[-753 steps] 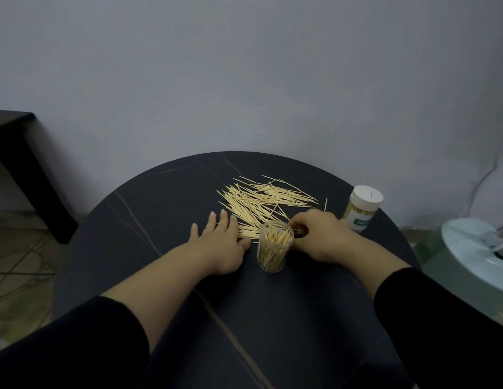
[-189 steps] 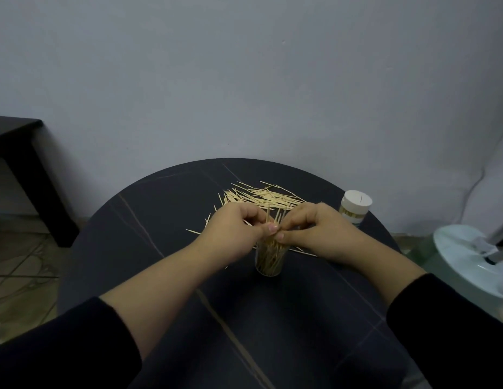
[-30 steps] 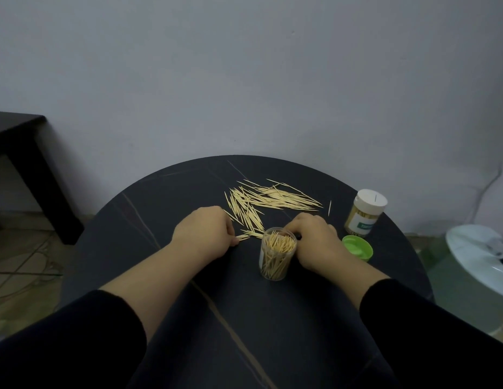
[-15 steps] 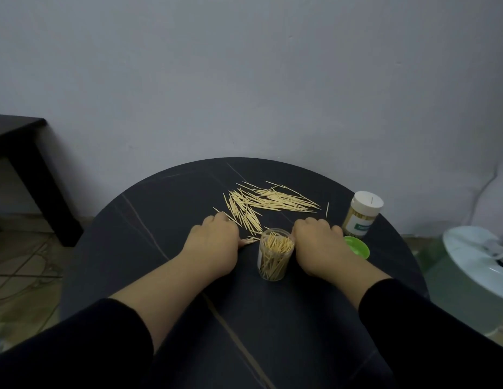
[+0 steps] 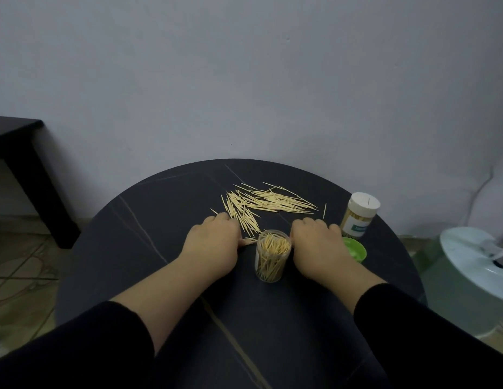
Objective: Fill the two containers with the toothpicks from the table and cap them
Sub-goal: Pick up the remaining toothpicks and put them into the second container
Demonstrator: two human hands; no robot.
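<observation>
My black sleeves (image 5: 76, 343) lay at the near rim of the round dark table (image 5: 138, 248), both forearms reaching forward and slightly inward, palms down, knuckles up. My left hand (image 5: 214, 245) was balled with the fingers tucked under, and by its thumb it pinched a small bunch of toothpicks (image 5: 249, 241) whose ends poked out rightward toward the open container (image 5: 271, 255). My right hand (image 5: 317, 245) rested with the fingers curled down onto the tabletop. Its thumb side was right against the container's rim, but I could not tell whether it gripped anything.

The open container, a clear cylinder, stood upright between my two hands, its mouth facing up, packed with toothpicks standing on end. Just right of my right hand lay the green cap (image 5: 355, 249), partly hidden by my wrist. Beyond my knuckles the loose toothpicks (image 5: 267, 203) spread flat on the table, one group lying left to right, another slanting toward my left hand. A single toothpick (image 5: 325, 210) lay apart, to the right. Farther right stood the second container (image 5: 358, 216), upright, white lid on.
</observation>
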